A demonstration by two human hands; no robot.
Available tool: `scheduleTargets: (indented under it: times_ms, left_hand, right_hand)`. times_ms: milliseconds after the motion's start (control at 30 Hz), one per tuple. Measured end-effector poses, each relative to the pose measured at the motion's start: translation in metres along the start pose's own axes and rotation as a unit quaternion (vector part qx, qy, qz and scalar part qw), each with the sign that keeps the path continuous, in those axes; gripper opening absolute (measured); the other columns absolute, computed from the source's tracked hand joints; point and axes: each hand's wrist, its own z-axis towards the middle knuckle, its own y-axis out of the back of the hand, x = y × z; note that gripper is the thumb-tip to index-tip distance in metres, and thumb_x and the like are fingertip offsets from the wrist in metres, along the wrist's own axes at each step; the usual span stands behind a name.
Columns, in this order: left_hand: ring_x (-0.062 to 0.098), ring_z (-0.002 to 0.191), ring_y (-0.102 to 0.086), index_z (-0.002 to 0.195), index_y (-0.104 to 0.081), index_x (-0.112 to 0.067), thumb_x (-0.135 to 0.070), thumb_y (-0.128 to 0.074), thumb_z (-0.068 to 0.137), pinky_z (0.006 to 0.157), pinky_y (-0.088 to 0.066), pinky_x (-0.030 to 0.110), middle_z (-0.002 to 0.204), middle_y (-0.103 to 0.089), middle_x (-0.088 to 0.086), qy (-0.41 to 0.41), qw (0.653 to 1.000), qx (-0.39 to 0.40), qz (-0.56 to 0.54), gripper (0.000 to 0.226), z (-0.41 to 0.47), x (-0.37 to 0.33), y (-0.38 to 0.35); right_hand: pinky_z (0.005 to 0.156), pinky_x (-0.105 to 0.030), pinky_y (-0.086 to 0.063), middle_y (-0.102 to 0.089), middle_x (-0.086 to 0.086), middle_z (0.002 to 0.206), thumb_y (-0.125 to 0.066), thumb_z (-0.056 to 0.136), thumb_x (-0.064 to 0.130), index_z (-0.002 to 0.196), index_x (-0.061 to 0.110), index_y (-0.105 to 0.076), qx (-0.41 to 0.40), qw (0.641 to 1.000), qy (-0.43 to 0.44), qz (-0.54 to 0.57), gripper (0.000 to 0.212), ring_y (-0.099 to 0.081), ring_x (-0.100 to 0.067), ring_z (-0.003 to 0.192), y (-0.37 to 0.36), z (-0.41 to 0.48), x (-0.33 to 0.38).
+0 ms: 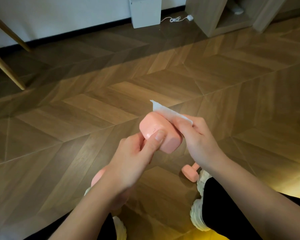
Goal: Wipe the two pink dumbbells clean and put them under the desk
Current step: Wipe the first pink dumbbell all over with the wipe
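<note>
Pink dumbbell (151,126) held tilted, second dumbbell (190,173) on floor (93,118)

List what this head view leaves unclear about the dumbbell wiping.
All head view.
Held dumbbell: handle hidden by the left hand gripping it.
Its embossed marking: too faint, partly under the thumb.
Tissue: part bunched inside the right hand.
Second dumbbell: mostly behind the right wrist and shoe.
Wooden legs: what they carry is cut off by the left edge.

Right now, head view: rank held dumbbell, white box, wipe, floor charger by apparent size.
1. held dumbbell and white box: look alike; dumbbell nearer the camera, box cropped
2. wipe, partly hidden
3. charger
</note>
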Motion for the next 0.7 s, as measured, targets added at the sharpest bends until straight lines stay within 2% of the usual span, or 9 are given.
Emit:
scheduleTargets:
  times_ms: [100,133,200,267,367,433,533,633,700]
  left_hand:
    - [0.016,0.058,-0.036,0.066,-0.054,-0.012,-0.081,-0.05,0.069,0.06,-0.029,0.041,0.057,-0.045,-0.005,0.0,1.0,0.006,0.017,0.069,0.003,0.002,0.002]
    - [0.015,0.057,-0.037,0.065,-0.054,-0.015,-0.082,-0.049,0.069,0.06,-0.03,0.04,0.056,-0.046,-0.006,0.001,1.0,0.007,0.028,0.067,0.004,0.003,0.002]
    - [0.013,0.054,-0.038,0.064,-0.058,-0.021,-0.085,-0.048,0.066,0.059,-0.031,0.037,0.054,-0.049,-0.009,0.009,0.998,0.026,0.064,0.064,0.007,0.005,0.004]
    - [0.009,0.05,-0.04,0.064,-0.059,-0.025,-0.086,-0.045,0.064,0.056,-0.033,0.03,0.053,-0.051,-0.012,0.012,0.992,0.053,0.114,0.062,0.01,0.005,0.007]
    - [0.007,0.045,-0.044,0.069,-0.059,-0.018,-0.086,-0.039,0.062,0.052,-0.036,0.024,0.053,-0.053,-0.01,0.025,0.983,0.097,0.154,0.071,0.016,0.003,0.014]
    - [0.008,0.045,-0.048,0.071,-0.059,-0.017,-0.087,-0.037,0.062,0.049,-0.039,0.022,0.053,-0.056,-0.009,0.039,0.978,0.124,0.165,0.074,0.02,0.003,0.021]
    - [0.012,0.047,-0.049,0.073,-0.062,-0.008,-0.087,-0.038,0.063,0.048,-0.04,0.023,0.054,-0.056,-0.007,0.058,0.974,0.15,0.158,0.084,0.025,0.006,0.031]
    - [0.015,0.049,-0.049,0.083,-0.066,-0.001,-0.089,-0.034,0.064,0.05,-0.041,0.024,0.055,-0.056,-0.004,0.075,0.966,0.188,0.163,0.096,0.028,0.007,0.038]
    - [0.016,0.051,-0.052,0.087,-0.07,-0.004,-0.089,-0.031,0.065,0.053,-0.043,0.024,0.057,-0.058,-0.004,0.076,0.958,0.212,0.178,0.097,0.029,0.007,0.041]
  right_hand:
    - [0.089,-0.027,-0.043,-0.063,-0.006,0.072,-0.042,0.093,0.026,0.09,0.0,-0.071,0.013,0.999,0.023,-0.018,0.039,-0.058,-0.019,0.075,-0.001,-0.001,0.001]
    - [0.084,-0.029,-0.043,-0.062,-0.001,0.071,-0.043,0.092,0.028,0.087,0.006,-0.071,0.013,0.999,0.022,-0.019,0.037,-0.057,-0.015,0.074,-0.001,-0.001,0.001]
    - [0.079,-0.036,-0.048,-0.071,-0.003,0.084,-0.042,0.092,0.027,0.096,0.007,-0.075,0.002,0.999,0.001,-0.032,0.039,-0.063,-0.016,0.083,-0.001,0.003,-0.001]
    - [0.091,-0.035,-0.051,-0.075,0.003,0.106,-0.039,0.094,0.023,0.108,0.016,-0.075,0.001,0.998,-0.013,-0.058,0.04,-0.066,-0.011,0.103,0.0,0.006,-0.005]
    - [0.098,-0.05,-0.048,-0.072,-0.006,0.109,-0.043,0.094,0.041,0.114,0.02,-0.072,0.056,0.994,-0.065,-0.071,0.041,-0.065,-0.023,0.106,0.004,0.007,-0.002]
    - [0.1,-0.039,-0.051,-0.071,0.0,0.113,-0.053,0.092,0.045,0.122,0.026,-0.066,0.129,0.985,-0.102,-0.048,0.038,-0.065,-0.015,0.108,0.01,0.007,0.005]
    - [0.089,-0.028,-0.051,-0.064,0.007,0.106,-0.072,0.088,0.016,0.124,0.022,-0.058,0.24,0.962,-0.115,-0.053,0.039,-0.061,-0.005,0.103,0.013,0.007,0.013]
    - [0.072,-0.019,-0.049,-0.058,0.007,0.095,-0.07,0.084,-0.007,0.113,0.008,-0.057,0.268,0.956,-0.099,-0.065,0.036,-0.059,-0.004,0.089,0.007,0.006,0.017]
    - [0.072,-0.021,-0.049,-0.062,0.005,0.092,-0.066,0.085,-0.012,0.107,0.005,-0.056,0.276,0.954,-0.112,-0.035,0.03,-0.062,-0.007,0.087,0.001,0.004,0.015]
